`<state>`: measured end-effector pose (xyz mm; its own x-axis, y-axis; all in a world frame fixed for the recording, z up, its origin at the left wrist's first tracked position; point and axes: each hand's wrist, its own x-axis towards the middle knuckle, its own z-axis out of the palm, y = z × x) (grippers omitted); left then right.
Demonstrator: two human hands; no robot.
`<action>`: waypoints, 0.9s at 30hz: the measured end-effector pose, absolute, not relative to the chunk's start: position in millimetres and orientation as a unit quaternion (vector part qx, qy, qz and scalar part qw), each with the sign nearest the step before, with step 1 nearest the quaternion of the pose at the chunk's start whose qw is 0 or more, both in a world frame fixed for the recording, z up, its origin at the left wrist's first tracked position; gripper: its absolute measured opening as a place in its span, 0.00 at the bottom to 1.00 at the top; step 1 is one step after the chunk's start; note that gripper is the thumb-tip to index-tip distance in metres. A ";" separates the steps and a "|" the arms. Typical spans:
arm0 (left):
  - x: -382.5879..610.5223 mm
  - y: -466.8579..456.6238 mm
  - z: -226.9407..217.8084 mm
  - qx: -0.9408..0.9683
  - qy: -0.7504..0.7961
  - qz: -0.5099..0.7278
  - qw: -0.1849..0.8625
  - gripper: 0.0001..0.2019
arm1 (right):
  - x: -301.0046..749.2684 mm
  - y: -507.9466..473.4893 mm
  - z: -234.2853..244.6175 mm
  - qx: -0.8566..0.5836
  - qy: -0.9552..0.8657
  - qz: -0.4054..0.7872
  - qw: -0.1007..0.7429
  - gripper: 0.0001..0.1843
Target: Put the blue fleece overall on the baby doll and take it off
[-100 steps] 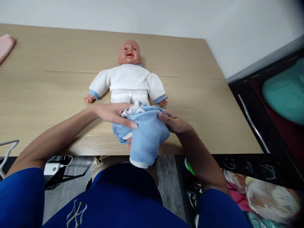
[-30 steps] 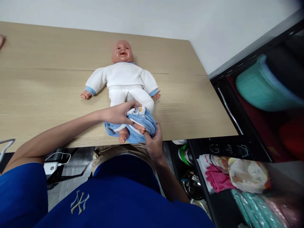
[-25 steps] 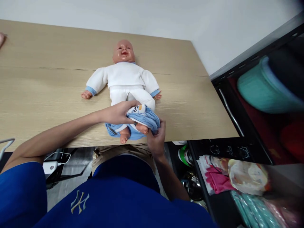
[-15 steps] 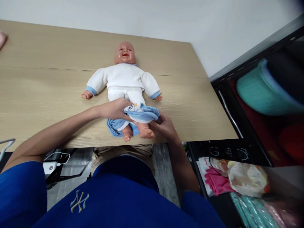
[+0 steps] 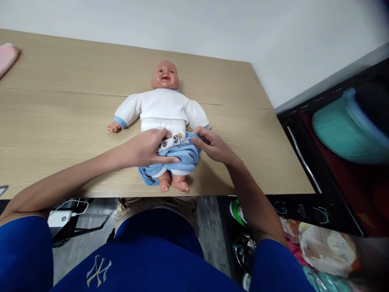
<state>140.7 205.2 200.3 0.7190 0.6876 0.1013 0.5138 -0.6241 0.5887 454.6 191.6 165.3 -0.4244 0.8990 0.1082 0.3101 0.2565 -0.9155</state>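
Nearest me is my blue shirt (image 5: 136, 259), with the light embroidered letters on its chest, well below the doll (image 5: 164, 104). Beyond it, also below the doll, are my tan trousers (image 5: 158, 201); lower and to the doll's left in my view sits a white device (image 5: 59, 219) with a cable, and to its lower right a green-rimmed container (image 5: 238, 213).

The doll lies face up on the desk (image 5: 75, 117), bare feet towards me at the near edge. The blue terry trousers (image 5: 181, 157) are bunched round its lower legs, both feet poking out past the white cuffs. My left hand (image 5: 145, 149) grips them, thumb across the blue cloth, fingers at the printed waistband. My right hand (image 5: 212, 144) pinches the other end of that waistband — fingers closed on the fabric.

Above the bunched cloth, the doll wears white bottoms (image 5: 172, 127) and a white top (image 5: 164, 105) with blue cuffs. Well to the doll's right is a teal tub (image 5: 336, 125); far off to its upper left, a pink cloth (image 5: 7, 59) — then the pale wall (image 5: 182, 24) beyond its head.
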 end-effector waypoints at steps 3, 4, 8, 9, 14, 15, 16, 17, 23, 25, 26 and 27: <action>113.9 208.5 214.3 0.873 0.341 0.096 0.335 0.23 | 457.6 211.2 154.8 -0.429 -0.715 0.450 0.320 0.33; 105.8 210.1 217.4 0.871 0.327 0.078 0.360 0.20 | 458.8 214.0 154.2 -0.426 -0.724 0.449 0.306 0.32; 85.3 212.8 216.7 0.863 0.273 0.082 0.417 0.12 | 461.4 211.7 163.1 -0.372 -0.784 0.430 0.248 0.27; 82.9 211.9 213.0 0.861 0.273 0.103 0.417 0.10 | 461.5 209.8 165.5 -0.361 -0.793 0.426 0.242 0.26; 79.3 202.4 183.0 0.855 0.332 0.244 0.314 0.10 | 457.4 204.7 159.6 -0.369 -0.738 0.474 0.308 0.24; 79.8 201.1 176.6 0.849 0.347 0.270 0.293 0.10 | 455.4 204.7 155.4 -0.381 -0.715 0.488 0.325 0.24; 80.5 200.6 170.6 0.839 0.358 0.293 0.286 0.09 | 452.7 204.9 151.0 -0.392 -0.694 0.501 0.337 0.24; 81.6 200.8 164.9 0.826 0.364 0.313 0.295 0.09 | 449.4 205.2 146.5 -0.398 -0.677 0.516 0.342 0.24; 89.7 217.4 141.4 0.729 0.408 0.398 0.380 0.15 | 419.4 208.7 125.9 -0.407 -0.620 0.499 0.448 0.26; 93.0 226.0 137.3 0.694 0.426 0.411 0.409 0.17 | 411.9 212.0 121.0 -0.416 -0.611 0.470 0.482 0.28; 94.8 229.7 135.9 0.675 0.431 0.416 0.431 0.17 | 409.9 214.2 118.7 -0.420 -0.609 0.464 0.487 0.30; 96.3 232.9 134.8 0.658 0.433 0.420 0.451 0.18 | 409.5 216.5 116.6 -0.424 -0.609 0.463 0.485 0.31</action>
<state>96.3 232.9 134.8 0.2712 0.9488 0.1618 0.1911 -0.2178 0.9571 409.5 216.5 116.6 -0.1703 0.9655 0.1968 0.0674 0.2107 -0.9752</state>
